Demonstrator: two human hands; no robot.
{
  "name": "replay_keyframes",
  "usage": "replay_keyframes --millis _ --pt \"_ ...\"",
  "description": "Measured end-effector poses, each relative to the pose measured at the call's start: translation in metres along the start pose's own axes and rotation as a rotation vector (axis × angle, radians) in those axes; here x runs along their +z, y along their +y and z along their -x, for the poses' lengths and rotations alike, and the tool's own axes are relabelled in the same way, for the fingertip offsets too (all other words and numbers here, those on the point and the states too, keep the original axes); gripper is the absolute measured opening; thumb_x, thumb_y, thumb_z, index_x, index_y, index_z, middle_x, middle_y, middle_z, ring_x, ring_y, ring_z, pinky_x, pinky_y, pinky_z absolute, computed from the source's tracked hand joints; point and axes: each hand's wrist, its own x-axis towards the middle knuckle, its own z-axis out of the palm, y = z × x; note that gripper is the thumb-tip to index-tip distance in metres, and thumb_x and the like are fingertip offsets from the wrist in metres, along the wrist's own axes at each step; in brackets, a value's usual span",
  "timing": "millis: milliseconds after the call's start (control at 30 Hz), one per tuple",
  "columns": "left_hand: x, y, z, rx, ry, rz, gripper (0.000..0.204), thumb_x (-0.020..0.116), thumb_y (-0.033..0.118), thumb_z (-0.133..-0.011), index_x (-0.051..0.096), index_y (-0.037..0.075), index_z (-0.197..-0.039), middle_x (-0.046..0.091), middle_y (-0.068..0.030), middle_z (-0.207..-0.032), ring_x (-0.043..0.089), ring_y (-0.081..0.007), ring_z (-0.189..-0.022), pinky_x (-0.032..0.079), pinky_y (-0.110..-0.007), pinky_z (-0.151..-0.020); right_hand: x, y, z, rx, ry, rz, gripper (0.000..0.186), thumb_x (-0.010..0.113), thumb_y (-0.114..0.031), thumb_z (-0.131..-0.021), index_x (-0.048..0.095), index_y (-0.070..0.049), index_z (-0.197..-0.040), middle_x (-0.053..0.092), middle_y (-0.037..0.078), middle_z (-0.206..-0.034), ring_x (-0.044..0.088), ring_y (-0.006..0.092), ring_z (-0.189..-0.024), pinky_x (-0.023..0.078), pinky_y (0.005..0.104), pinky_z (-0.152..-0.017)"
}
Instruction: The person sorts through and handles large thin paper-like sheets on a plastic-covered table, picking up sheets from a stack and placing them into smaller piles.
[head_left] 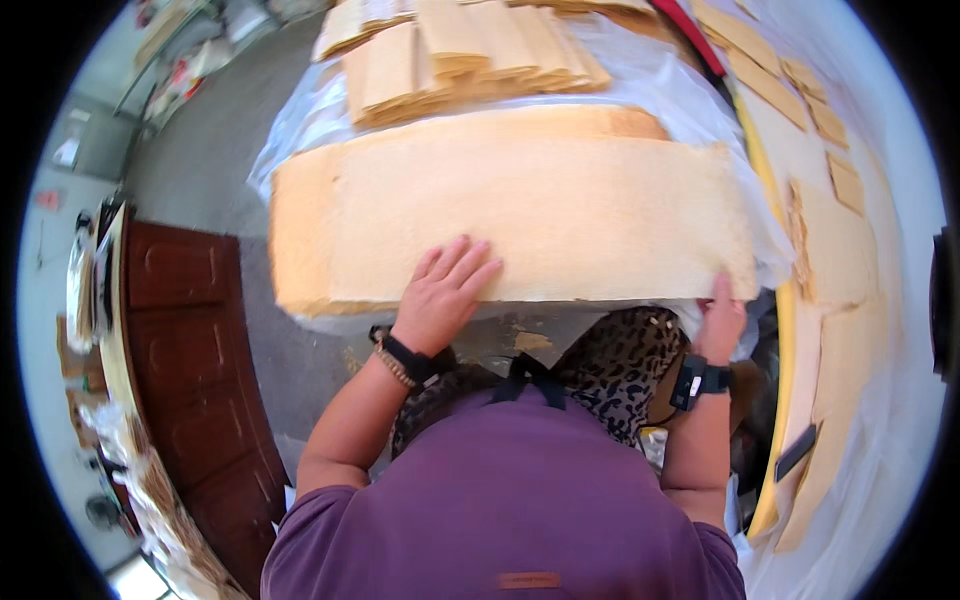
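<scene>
A long, pale tan sheet lies across a stack of similar sheets in front of me; its material could be dried bean-curd skin, but I cannot be sure. Flat on its near middle rests my left hand, fingers spread. At the near right corner, my right hand grips the sheet's edge, with the thumb or a finger on top and the others hidden below. Under the long sheet, the stack's browner edge shows at the left.
Folded tan strips lie in piles at the far side on clear plastic. To the right, a ledge holds more flat tan pieces and a dark phone. A reddish-brown wooden cabinet stands at the left on grey floor.
</scene>
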Motion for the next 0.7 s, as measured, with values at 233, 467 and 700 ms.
replay_keyframes --millis 233,467,700 --pt "-0.01 -0.031 0.031 -0.107 0.11 0.014 0.052 0.07 0.015 -0.081 0.057 0.017 -0.131 0.054 -0.0048 -0.139 0.046 -0.0244 -0.133 0.037 -0.042 -0.107 0.045 -0.075 0.022 -0.332 0.045 -0.002 0.041 0.057 -0.029 -0.1 0.061 0.003 -0.125 0.065 0.01 -0.12 0.064 0.0159 -0.097 0.052 0.031 -0.083" --pt "-0.006 -0.048 0.05 -0.149 0.259 0.123 0.037 0.068 0.013 -0.081 0.064 0.014 -0.118 0.059 -0.0074 -0.132 0.051 -0.0257 -0.127 0.04 -0.041 -0.103 0.196 -0.135 0.145 -0.765 -0.517 0.21 0.031 0.055 -0.018 -0.101 0.064 0.003 -0.122 0.068 0.017 -0.119 0.065 0.0222 -0.108 0.047 0.0311 -0.094" --pt "-0.006 -0.077 0.089 -0.426 0.439 -0.06 0.034 0.071 0.014 -0.076 0.065 0.01 -0.109 0.062 -0.0079 -0.125 0.054 -0.0301 -0.121 0.042 -0.042 -0.101 0.313 -0.074 0.222 -0.926 -0.834 0.436 0.029 0.058 -0.024 -0.095 0.065 -0.016 -0.122 0.069 0.011 -0.108 0.066 0.0334 -0.098 0.054 0.0408 -0.081"
